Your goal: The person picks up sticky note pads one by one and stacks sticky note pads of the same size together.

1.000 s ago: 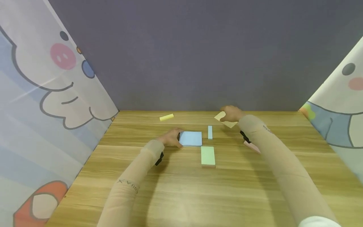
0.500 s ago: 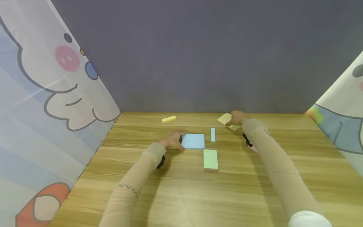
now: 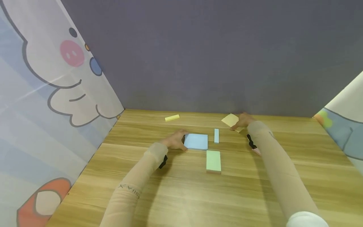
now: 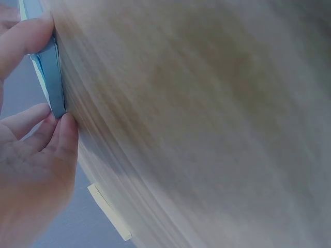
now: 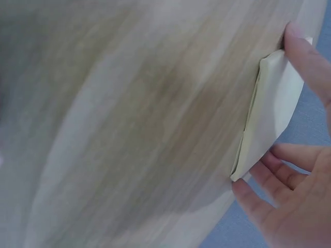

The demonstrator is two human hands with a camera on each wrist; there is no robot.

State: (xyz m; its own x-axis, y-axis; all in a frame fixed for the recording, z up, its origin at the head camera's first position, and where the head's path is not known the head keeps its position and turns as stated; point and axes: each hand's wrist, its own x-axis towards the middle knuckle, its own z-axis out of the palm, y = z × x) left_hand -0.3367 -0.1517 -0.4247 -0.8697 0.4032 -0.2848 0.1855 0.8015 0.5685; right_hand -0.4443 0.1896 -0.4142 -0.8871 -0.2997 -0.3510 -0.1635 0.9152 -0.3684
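Observation:
My left hand (image 3: 176, 140) holds a flat blue rectangular paper block (image 3: 196, 141) by its left end, thumb at the near edge and fingers at the far one. In the left wrist view the blue block (image 4: 50, 77) shows layered paper edges. My right hand (image 3: 245, 120) grips a pale yellow paper block (image 3: 229, 119) that lies turned like a diamond near the back of the table. The right wrist view shows thumb and fingertips at opposite edges of the yellow block (image 5: 271, 111). Both blocks rest on the table, as far as I can see.
On the wooden table (image 3: 184, 195) lie a green block (image 3: 213, 160), a narrow light blue strip (image 3: 216, 136) and a yellow strip (image 3: 172, 118). A pink piece (image 3: 256, 151) is partly hidden by my right sleeve. A dark panel (image 3: 198, 56) closes the back.
The head view has shifted slightly. My right hand sits a little farther right on the yellow block, so more of its surface shows. The left hand stays at the blue block.

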